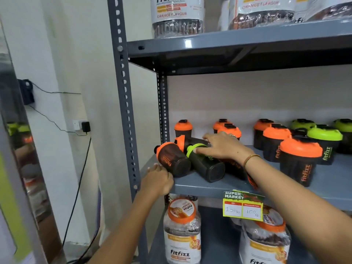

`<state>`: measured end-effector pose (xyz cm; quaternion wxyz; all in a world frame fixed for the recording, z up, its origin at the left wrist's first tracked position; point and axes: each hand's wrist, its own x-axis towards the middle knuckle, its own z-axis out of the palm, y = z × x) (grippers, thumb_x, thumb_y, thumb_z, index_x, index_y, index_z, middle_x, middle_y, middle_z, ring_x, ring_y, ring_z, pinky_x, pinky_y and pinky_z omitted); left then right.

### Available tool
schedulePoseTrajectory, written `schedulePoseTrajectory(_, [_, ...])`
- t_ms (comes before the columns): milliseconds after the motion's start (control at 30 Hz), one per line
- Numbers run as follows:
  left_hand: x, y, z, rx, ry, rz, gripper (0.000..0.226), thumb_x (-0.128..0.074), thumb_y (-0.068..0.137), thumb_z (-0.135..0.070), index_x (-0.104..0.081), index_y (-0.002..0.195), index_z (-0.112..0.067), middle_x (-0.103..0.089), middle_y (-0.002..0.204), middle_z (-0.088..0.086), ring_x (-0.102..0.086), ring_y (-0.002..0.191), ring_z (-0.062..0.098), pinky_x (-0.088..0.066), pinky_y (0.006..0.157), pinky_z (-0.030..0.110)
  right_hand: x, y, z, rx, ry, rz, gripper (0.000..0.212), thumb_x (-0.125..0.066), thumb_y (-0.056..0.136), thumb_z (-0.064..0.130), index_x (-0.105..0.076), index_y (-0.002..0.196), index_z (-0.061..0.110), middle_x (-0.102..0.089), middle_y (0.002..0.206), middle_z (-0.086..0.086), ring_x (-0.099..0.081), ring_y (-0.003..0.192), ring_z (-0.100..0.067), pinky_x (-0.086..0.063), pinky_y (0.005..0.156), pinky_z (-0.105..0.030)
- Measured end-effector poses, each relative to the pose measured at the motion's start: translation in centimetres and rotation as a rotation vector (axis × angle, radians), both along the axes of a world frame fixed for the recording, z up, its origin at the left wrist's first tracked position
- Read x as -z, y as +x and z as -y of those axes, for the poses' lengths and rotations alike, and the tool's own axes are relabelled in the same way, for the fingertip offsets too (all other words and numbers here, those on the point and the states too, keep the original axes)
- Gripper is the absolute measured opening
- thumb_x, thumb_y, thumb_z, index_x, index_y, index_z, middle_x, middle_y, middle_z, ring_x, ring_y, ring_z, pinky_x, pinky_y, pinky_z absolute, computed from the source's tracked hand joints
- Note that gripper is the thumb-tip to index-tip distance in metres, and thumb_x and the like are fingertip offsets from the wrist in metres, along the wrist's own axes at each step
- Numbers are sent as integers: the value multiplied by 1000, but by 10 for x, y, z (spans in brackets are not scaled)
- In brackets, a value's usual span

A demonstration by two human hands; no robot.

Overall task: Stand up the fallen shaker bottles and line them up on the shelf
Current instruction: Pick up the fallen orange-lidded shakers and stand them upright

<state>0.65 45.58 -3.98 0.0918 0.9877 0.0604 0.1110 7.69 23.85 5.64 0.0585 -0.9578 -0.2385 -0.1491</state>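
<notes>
Three dark shaker bottles lie on their sides at the left end of the grey shelf (196,184): an orange-lidded one (172,159) nearest the edge, a green-lidded one (206,164) beside it, and another orange-lidded one (182,141) behind. My right hand (222,145) rests fingers spread on the green-lidded bottle's upper end. My left hand (159,180) is at the shelf's front left corner, fingertips touching the base of the nearest fallen bottle. Upright orange-lidded shakers (300,159) and green-lidded shakers (324,141) stand to the right and along the back.
A grey slotted upright post (125,103) borders the shelf on the left. A yellow price tag (242,205) hangs from the shelf's front edge. Large Fitfizz jars (182,229) fill the shelf below, and more stand on the shelf above. A wall socket with cables is at left.
</notes>
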Motion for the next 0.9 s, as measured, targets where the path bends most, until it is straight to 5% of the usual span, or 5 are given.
schedulePoseTrajectory(167, [5,14,-5,20,-12,-21,63,-18,101,-40,-18,154,-7,-17,163,14,-12,151,25,-6,123,43,0,5,-10,58,-125,-73,84,-51,77,83,-54,133,21,-65,125,-10,-57,117,-32,-43,86,-40])
schedulePoseTrajectory(433, [11,13,-5,23,8,28,61,-18,101,-38,-21,153,-7,-23,161,14,-17,150,25,-11,123,41,4,14,-25,138,-128,-184,93,-57,71,83,-48,140,21,-59,137,-10,-55,123,-33,-40,97,-46])
schedulePoseTrajectory(600, [9,11,-4,22,17,19,60,-19,100,-37,-26,151,-6,-27,159,14,-21,149,25,-14,122,42,7,12,-25,128,-58,-101,86,-61,68,81,-54,131,22,-64,127,-10,-55,119,-33,-36,84,-42])
schedulePoseTrajectory(733, [7,9,-2,16,18,14,60,-20,100,-37,-28,151,-6,-29,159,14,-22,148,26,-14,122,42,7,6,-19,86,105,-16,80,-59,56,82,-58,113,26,-60,99,-1,-57,110,-31,-36,81,-40])
schedulePoseTrajectory(900, [6,9,0,10,29,10,59,-21,100,-37,-29,150,-7,-30,158,14,-23,148,25,-14,121,42,0,-12,-9,-32,488,83,66,-65,51,76,-55,100,32,-62,97,4,-62,103,-26,-36,72,-31])
